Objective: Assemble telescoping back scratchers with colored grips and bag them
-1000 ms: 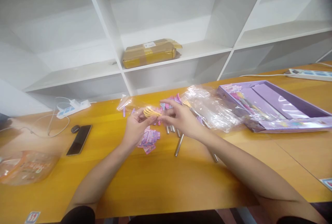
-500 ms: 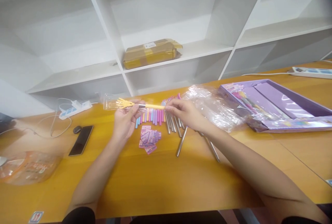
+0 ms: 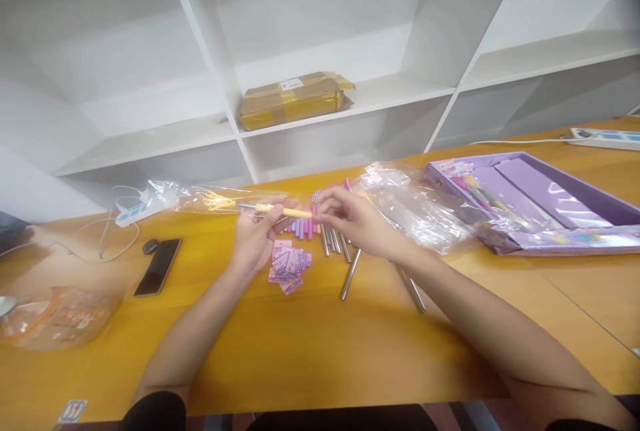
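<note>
A yellow stick with a hand-shaped end (image 3: 284, 211) lies partly in a clear plastic sleeve (image 3: 193, 199) that reaches left. My left hand (image 3: 257, 234) grips its shaft between thumb and fingers. My right hand (image 3: 353, 218) is curled at the stick's right end, thumb and fingertips close together; whether they touch it is unclear. Behind and below the hands lie a row of coloured sticks (image 3: 303, 228), several metal tubes (image 3: 351, 274) and a small heap of pink-purple cards (image 3: 289, 266).
Crumpled clear plastic (image 3: 410, 208) and a purple box (image 3: 530, 198) lie to the right. At the left are a phone (image 3: 158, 267), a power strip (image 3: 131, 214) and an orange-printed bag (image 3: 60, 318). A taped carton (image 3: 295, 101) sits on the shelf behind.
My left hand has slid right along the stick. The hand-shaped end has shifted left, with the clear sleeve now stretching further left. My right hand's fingers have loosened at the stick's end.
</note>
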A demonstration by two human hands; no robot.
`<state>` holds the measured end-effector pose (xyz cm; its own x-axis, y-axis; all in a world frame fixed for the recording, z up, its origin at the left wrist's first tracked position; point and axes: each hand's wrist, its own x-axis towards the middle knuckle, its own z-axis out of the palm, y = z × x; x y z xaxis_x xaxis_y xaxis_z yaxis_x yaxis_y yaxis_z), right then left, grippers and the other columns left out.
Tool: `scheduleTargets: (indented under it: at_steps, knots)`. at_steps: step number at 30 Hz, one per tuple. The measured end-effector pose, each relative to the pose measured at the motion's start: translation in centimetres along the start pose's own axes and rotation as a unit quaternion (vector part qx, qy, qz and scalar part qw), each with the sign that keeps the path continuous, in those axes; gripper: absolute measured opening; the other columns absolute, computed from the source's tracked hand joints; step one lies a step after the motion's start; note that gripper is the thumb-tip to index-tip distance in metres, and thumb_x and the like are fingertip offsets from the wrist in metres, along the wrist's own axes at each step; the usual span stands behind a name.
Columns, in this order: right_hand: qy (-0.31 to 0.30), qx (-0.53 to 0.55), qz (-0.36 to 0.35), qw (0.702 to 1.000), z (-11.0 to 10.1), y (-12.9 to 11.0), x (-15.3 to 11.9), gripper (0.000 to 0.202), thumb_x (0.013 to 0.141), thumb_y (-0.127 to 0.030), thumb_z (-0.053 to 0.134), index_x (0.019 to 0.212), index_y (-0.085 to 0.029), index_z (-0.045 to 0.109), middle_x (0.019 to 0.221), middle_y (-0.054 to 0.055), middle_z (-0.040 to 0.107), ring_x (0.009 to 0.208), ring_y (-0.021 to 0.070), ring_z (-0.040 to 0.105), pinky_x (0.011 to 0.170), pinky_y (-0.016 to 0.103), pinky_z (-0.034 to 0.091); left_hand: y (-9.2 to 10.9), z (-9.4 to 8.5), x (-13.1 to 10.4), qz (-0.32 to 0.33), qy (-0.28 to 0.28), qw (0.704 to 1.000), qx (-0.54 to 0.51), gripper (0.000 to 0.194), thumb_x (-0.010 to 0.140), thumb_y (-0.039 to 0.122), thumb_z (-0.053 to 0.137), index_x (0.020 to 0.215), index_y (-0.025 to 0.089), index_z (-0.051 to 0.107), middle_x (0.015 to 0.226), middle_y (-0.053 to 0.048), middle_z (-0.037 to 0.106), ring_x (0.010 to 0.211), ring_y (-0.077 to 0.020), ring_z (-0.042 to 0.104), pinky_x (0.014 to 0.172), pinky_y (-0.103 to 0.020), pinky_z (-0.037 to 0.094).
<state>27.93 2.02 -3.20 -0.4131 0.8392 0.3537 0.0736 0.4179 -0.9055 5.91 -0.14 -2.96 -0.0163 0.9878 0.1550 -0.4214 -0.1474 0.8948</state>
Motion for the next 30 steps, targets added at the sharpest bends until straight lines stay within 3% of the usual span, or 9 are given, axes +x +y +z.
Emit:
scheduleTargets:
  at_steps: [4, 10, 15, 19, 22, 26, 30]
  knots:
    - [0.011, -0.005, -0.035, 0.999, -0.7, 0.5, 0.5, 0.027, 0.094, -0.044, 0.077, 0.106, -0.024, 0.065, 0.094, 0.003, 0.077, 0.079, 0.0174, 0.073, 0.072, 0.035, 0.058, 0.3, -0.4, 0.2, -0.011, -0.004, 1.000, 0.006, 0.036, 0.079, 0.033, 0.094, 0.102, 0.013, 0.075, 0.108, -0.014, 0.084, 0.107, -0.0303, 0.081, 0.097, -0.046, 0.067]
    - [0.022, -0.144, -0.171, 0.974, -1.1, 1.1, 0.4, 0.019, 0.103, -0.036, 0.071, 0.115, -0.023, 0.064, 0.093, 0.002, 0.075, 0.075, 0.0156, 0.071, 0.073, 0.034, 0.057, -0.3, -0.2, 0.0, -0.050, -0.024, 0.998, 0.012, 0.041, 0.080, 0.037, 0.094, 0.106, 0.010, 0.076, 0.111, -0.018, 0.083, 0.114, -0.0347, 0.079, 0.100, -0.050, 0.066]
    - [-0.041, -0.151, -0.235, 0.959, -1.6, 1.3, 0.2, 0.043, 0.100, -0.033, 0.077, 0.136, -0.025, 0.055, 0.112, 0.005, 0.072, 0.082, 0.0159, 0.072, 0.083, 0.037, 0.061, 0.2, 0.0, -0.3, -0.047, -0.032, 0.998, 0.026, 0.040, 0.080, 0.038, 0.093, 0.104, 0.010, 0.078, 0.112, -0.018, 0.083, 0.114, -0.0349, 0.079, 0.097, -0.048, 0.067]
    - [-0.024, -0.178, -0.253, 0.951, -1.3, 1.6, 0.2, 0.042, 0.104, -0.034, 0.072, 0.140, -0.025, 0.054, 0.106, 0.003, 0.070, 0.077, 0.0142, 0.071, 0.078, 0.033, 0.060, 0.1, -0.1, -0.2, -0.058, -0.030, 0.998, 0.019, 0.040, 0.080, 0.036, 0.094, 0.106, 0.011, 0.077, 0.110, -0.016, 0.083, 0.111, -0.0329, 0.080, 0.093, -0.046, 0.068]
    - [-0.003, -0.246, -0.273, 0.930, -1.2, 1.9, 0.3, 0.040, 0.102, -0.042, 0.073, 0.135, -0.025, 0.059, 0.100, 0.003, 0.070, 0.079, 0.0157, 0.069, 0.075, 0.031, 0.057, 0.0, 0.0, -0.3, -0.072, -0.035, 0.997, 0.019, 0.044, 0.078, 0.037, 0.095, 0.108, 0.011, 0.077, 0.108, -0.016, 0.083, 0.106, -0.0327, 0.081, 0.090, -0.045, 0.069]
    - [-0.019, -0.322, -0.304, 0.896, -1.8, 1.5, 0.2, 0.043, 0.104, -0.049, 0.068, 0.136, -0.022, 0.061, 0.102, 0.005, 0.073, 0.084, 0.0167, 0.068, 0.071, 0.028, 0.053, 0.3, 0.0, -0.4, -0.071, -0.041, 0.996, 0.035, 0.043, 0.078, 0.038, 0.095, 0.104, 0.010, 0.076, 0.108, -0.016, 0.083, 0.101, -0.0320, 0.082, 0.087, -0.044, 0.070]
    - [-0.012, -0.373, -0.362, 0.854, -2.5, 0.9, -0.1, 0.034, 0.111, -0.040, 0.059, 0.139, -0.020, 0.060, 0.104, 0.007, 0.075, 0.086, 0.0173, 0.069, 0.069, 0.028, 0.052, 0.5, -0.3, -0.2, -0.084, -0.054, 0.994, 0.035, 0.037, 0.081, 0.036, 0.093, 0.104, 0.011, 0.077, 0.105, -0.014, 0.084, 0.096, -0.0283, 0.082, 0.086, -0.041, 0.070]
